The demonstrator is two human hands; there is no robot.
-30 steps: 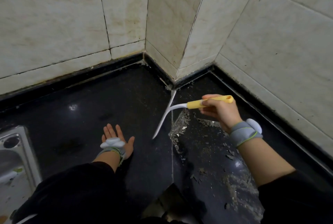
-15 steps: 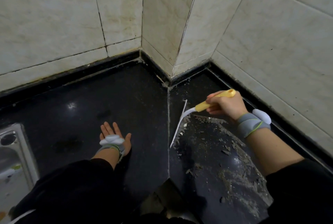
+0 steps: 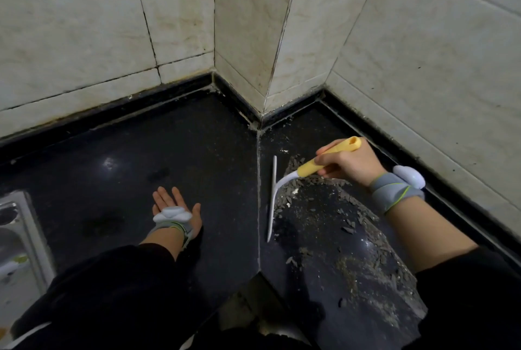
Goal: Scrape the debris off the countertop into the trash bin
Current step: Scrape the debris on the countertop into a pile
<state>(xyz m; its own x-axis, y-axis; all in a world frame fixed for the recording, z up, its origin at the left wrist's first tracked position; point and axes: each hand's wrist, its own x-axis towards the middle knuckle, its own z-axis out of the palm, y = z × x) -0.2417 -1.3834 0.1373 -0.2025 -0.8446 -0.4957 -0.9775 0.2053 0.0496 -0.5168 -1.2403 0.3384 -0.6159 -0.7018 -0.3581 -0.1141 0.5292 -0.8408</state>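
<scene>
Black stone surface (image 3: 169,158) partly scraped; debris (image 3: 352,237) not yet binned.
Grey flakes and crumbs lie scattered on the right slab, thickest beside the blade and toward the near edge, while the left slab looks clean. The right hand (image 3: 349,165) has its grip wrapped around the yellow handle of the scraper (image 3: 307,168), blade on the stone just right of the seam (image 3: 258,194). The left hand (image 3: 169,200) rests flat, fingers straight, holding nothing. No trash bin can be made out, so most of the gathering and the tipping-in seem left.
</scene>
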